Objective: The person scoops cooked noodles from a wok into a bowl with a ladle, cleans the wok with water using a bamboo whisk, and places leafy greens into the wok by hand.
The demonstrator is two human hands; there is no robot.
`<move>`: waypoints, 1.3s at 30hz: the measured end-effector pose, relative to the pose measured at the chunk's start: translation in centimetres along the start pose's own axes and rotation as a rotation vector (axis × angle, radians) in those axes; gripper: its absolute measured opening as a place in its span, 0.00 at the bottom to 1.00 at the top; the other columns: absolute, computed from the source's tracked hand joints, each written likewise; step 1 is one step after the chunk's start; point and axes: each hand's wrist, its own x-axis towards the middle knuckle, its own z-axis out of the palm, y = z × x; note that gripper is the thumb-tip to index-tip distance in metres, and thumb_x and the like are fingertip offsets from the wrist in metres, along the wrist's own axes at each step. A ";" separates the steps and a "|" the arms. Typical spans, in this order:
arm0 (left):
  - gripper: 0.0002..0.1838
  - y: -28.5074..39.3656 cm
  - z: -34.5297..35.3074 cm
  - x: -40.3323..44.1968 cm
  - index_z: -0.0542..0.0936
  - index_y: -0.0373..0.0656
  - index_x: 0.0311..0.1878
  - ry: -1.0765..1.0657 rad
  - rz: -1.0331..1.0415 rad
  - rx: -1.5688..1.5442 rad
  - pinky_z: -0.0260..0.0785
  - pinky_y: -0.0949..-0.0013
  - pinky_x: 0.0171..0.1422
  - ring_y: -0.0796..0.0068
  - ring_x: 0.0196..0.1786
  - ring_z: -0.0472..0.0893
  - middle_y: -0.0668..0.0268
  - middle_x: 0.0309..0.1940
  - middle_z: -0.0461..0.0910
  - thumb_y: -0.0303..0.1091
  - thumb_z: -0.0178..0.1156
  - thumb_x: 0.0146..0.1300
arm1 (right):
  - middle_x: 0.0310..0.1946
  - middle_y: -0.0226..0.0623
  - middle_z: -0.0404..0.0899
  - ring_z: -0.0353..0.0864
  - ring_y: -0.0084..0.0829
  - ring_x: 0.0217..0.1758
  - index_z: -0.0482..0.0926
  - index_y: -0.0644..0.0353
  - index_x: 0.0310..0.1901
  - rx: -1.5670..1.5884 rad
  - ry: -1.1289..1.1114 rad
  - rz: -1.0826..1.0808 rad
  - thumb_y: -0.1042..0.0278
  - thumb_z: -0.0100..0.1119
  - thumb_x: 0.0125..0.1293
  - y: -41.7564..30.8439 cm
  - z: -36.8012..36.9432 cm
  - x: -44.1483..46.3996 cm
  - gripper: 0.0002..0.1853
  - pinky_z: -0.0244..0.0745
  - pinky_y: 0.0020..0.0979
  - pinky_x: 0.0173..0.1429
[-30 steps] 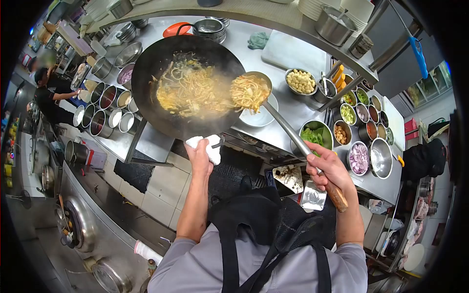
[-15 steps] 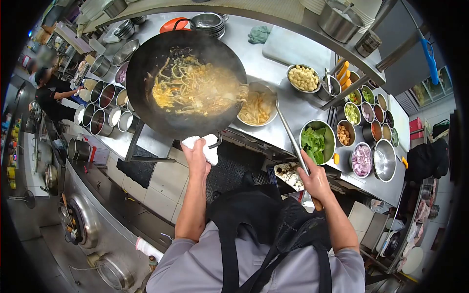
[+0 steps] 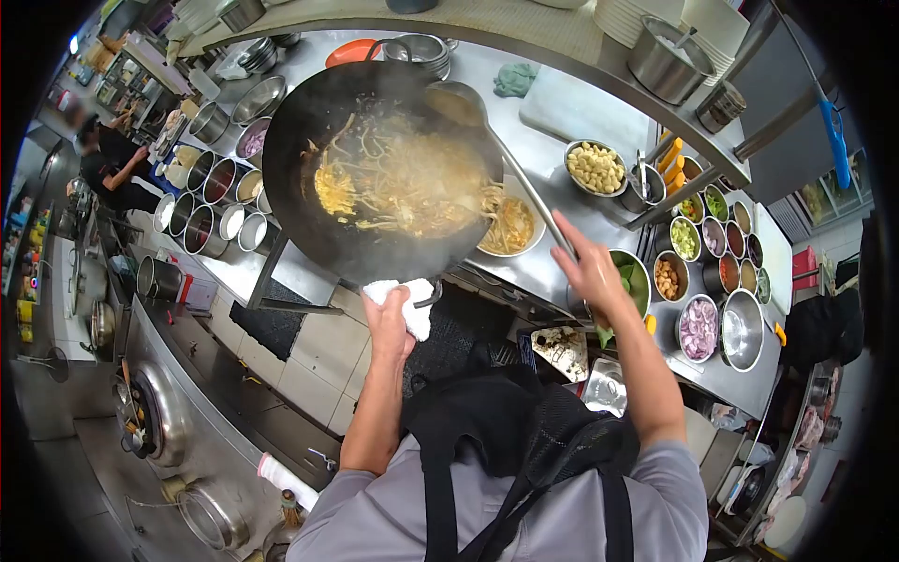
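Observation:
My left hand is closed around the near handle of a large black wok, with a folded white cloth between. Steaming noodles with yellow egg-like bits lie in the tilted wok, some hanging over its right rim. Below that rim stands a bowl with noodles in it. My right hand grips the long handle of a ladle, whose round head is over the wok's upper right edge. Beside that hand, a metal bowl of green leaves is partly hidden by my forearm.
Pale cubes fill a bowl at the back of the counter. Several small ingredient containers stand on the right, near chopped purple onion. An overhead shelf crosses above. Another person works at far left.
The ladle head has moved from the bowl up to the wok's right edge. My right hand has risen with it. More noodles show in the bowl, less covered by the ladle.

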 end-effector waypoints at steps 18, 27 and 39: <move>0.22 -1.9 1.1 1.7 0.63 0.41 0.56 0.022 0.042 0.033 0.77 0.67 0.44 0.74 0.40 0.77 0.66 0.42 0.71 0.19 0.58 0.61 | 0.22 0.26 0.71 0.66 0.16 0.14 0.62 0.53 0.78 0.863 -0.396 0.674 0.68 0.61 0.75 2.3 -5.9 -6.9 0.33 0.61 0.21 0.18; 0.21 -1.6 1.5 1.8 0.63 0.41 0.54 0.025 0.046 0.077 0.76 0.68 0.42 0.76 0.39 0.76 0.65 0.41 0.70 0.21 0.59 0.61 | 0.24 0.36 0.80 0.72 0.23 0.18 0.70 0.51 0.75 0.175 -0.308 0.516 0.68 0.63 0.70 -1.8 -9.7 -9.6 0.31 0.71 0.30 0.27; 0.15 -2.1 0.8 1.9 0.67 0.42 0.49 0.063 0.063 0.088 0.79 0.65 0.38 0.71 0.37 0.80 0.64 0.39 0.74 0.20 0.58 0.61 | 0.41 0.55 0.85 0.84 0.56 0.40 0.73 0.49 0.71 -0.137 -0.045 0.077 0.73 0.63 0.65 -2.2 -6.0 -8.2 0.31 0.78 0.47 0.46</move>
